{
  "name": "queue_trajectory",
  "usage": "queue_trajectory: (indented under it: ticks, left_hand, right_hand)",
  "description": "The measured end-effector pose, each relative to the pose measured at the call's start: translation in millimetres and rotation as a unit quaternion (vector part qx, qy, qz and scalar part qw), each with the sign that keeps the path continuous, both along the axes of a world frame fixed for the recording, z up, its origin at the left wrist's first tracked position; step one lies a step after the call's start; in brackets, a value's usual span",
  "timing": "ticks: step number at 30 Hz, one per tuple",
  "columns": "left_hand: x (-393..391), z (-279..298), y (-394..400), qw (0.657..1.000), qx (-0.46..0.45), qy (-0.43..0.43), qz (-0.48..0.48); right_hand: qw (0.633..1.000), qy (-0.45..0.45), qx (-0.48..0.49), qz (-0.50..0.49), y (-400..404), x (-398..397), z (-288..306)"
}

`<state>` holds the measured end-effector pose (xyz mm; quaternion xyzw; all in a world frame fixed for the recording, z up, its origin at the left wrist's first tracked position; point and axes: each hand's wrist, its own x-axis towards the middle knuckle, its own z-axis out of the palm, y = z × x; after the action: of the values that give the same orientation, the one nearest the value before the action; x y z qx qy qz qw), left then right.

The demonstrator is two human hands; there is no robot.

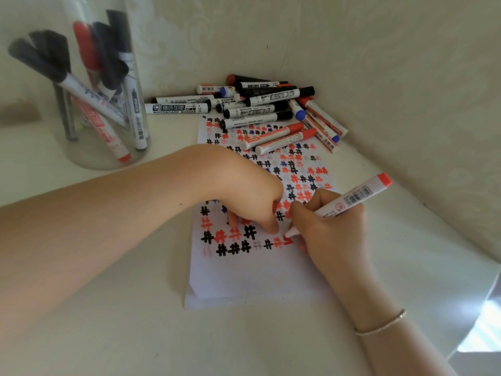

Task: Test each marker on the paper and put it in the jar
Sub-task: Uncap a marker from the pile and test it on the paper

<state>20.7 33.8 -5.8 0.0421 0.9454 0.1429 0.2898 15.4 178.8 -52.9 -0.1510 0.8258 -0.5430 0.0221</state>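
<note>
My right hand (329, 229) grips a red whiteboard marker (352, 200), its tip down on the white paper (244, 275) at the end of a row of hash marks. The paper carries several red, black and blue hash marks. My left hand (249, 196) rests on the paper with curled fingers; something red shows at its fingers, perhaps a cap, but I cannot tell. A clear jar (89, 104) at the far left holds several black and red markers.
A heap of loose markers (260, 107), black, red and blue, lies at the back against the wall, some on the paper's far end. The white table (108, 308) meets walls behind and to the right.
</note>
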Motion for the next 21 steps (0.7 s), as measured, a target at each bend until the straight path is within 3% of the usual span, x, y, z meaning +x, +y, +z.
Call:
queue_trajectory:
  ticks: [15, 21]
  left_hand:
    - [0.0, 0.2, -0.8, 1.0, 0.014, -0.014, 0.002]
    - [-6.2, 8.1, -12.4, 0.989, 0.123, -0.016, 0.076]
  right_hand:
    - [1.0, 0.001, -0.009, -0.009, -0.3, 0.2, -1.6]
    - [0.965, -0.096, -0.244, -0.005, 9.9, -5.2, 10.1]
